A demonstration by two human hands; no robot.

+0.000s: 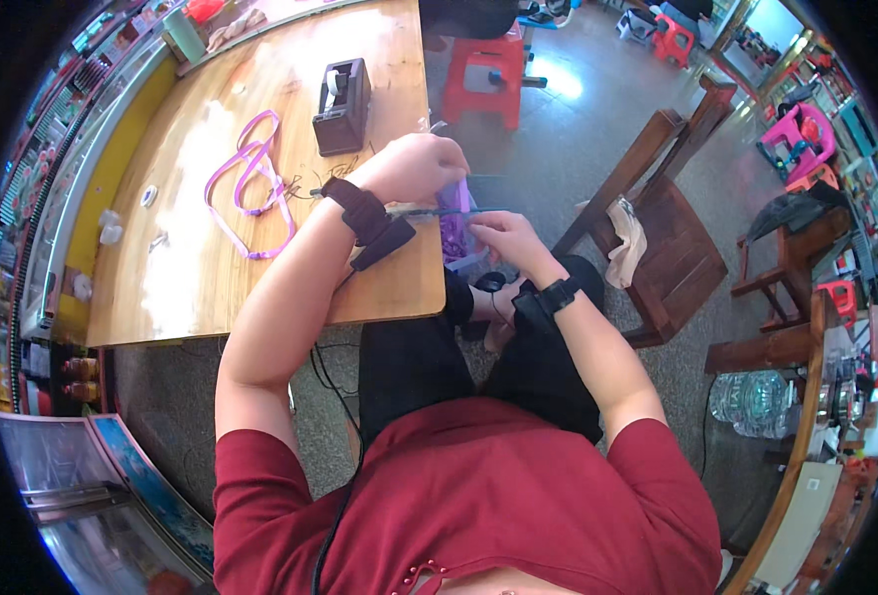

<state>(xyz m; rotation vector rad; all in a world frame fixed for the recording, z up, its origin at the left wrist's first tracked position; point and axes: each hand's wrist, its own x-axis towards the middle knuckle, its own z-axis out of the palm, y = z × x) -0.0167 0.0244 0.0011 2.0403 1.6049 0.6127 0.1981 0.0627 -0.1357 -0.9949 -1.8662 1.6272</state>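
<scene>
Just past the right edge of the wooden table, my left hand (419, 167) is closed with its fingers curled on the upper end of a purple strap (464, 195). A little lower, my right hand (511, 241) pinches near the lower part of the same strap, thumb and forefinger together. A thin dark cord-like piece crosses between the hands; its kind is too small to tell. Below them, partly hidden, is a pale container (467, 262) with purple pieces in it. On the tabletop to the left lies a looped purple lanyard (278, 216).
A dark tape dispenser (344, 107) stands on the wooden table (191, 288), and a small white roll (148, 195) lies at its left. To the right is a wooden chair (679, 253) with a cloth on it. A red stool (483, 79) stands beyond the table.
</scene>
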